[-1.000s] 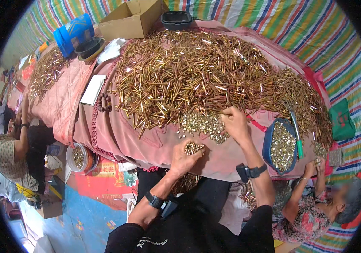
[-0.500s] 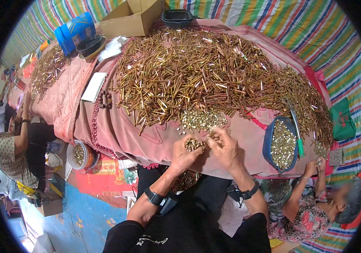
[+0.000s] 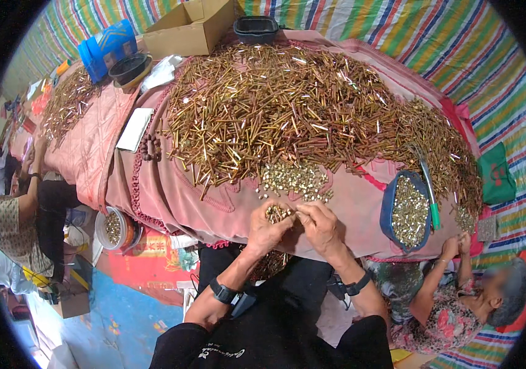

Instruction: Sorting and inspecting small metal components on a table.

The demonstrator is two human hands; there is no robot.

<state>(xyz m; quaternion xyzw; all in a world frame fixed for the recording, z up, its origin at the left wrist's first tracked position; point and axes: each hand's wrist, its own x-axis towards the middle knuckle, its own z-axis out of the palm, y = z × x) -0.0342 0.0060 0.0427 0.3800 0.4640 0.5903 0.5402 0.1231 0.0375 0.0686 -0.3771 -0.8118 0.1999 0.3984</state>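
My left hand (image 3: 268, 230) is cupped at the near edge of the pink cloth-covered table (image 3: 171, 197) and holds a handful of small brass pieces (image 3: 277, 213). My right hand (image 3: 318, 224) is pressed against it, fingertips pinching at that handful. Just beyond my hands lies a small heap of short brass pieces (image 3: 294, 179). Behind it spreads a huge pile of long brass tubes (image 3: 300, 111). Both wrists wear dark bands.
A blue bowl of brass pieces (image 3: 405, 212) with a green-handled tool (image 3: 430, 194) sits at right, by a seated person (image 3: 459, 295). Another person (image 3: 17, 215) sits at left near a white bucket (image 3: 114, 229). A cardboard box (image 3: 189, 27), black trays and blue containers (image 3: 108, 49) stand at the far end.
My right hand has drawn back from the small heap on the table and joined my left hand at the table's edge.
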